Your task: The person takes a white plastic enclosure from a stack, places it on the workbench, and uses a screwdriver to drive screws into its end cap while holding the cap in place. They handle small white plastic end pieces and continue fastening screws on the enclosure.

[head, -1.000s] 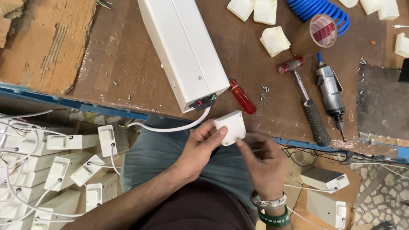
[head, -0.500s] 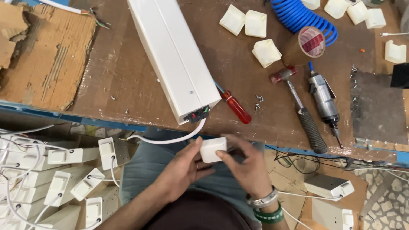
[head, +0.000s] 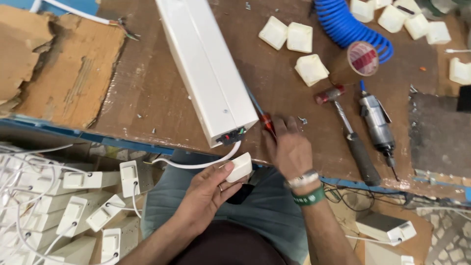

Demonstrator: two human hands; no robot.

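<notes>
My left hand [head: 208, 194] holds a small white plastic end cap [head: 240, 167] just below the table edge, over my lap. A white cable [head: 196, 164] runs from beside the cap up to the end of the long white housing [head: 206, 68] lying on the wooden table [head: 147, 98]. My right hand [head: 290, 147] rests on the table edge to the right of the housing. Its thumb and fingers are closed around the red handle of a screwdriver [head: 267, 122], whose shaft is hidden beside the housing.
A hammer [head: 346, 122], a grey air tool [head: 375, 120], a tape roll [head: 360, 59], a blue coiled hose [head: 351, 29] and several white caps [head: 294, 37] lie to the right. Cardboard [head: 59, 68] lies left. Several white wired units [head: 73, 216] pile up below left.
My right hand left the white cap and went up onto the table to the red screwdriver. My left hand kept the cap, now alone.
</notes>
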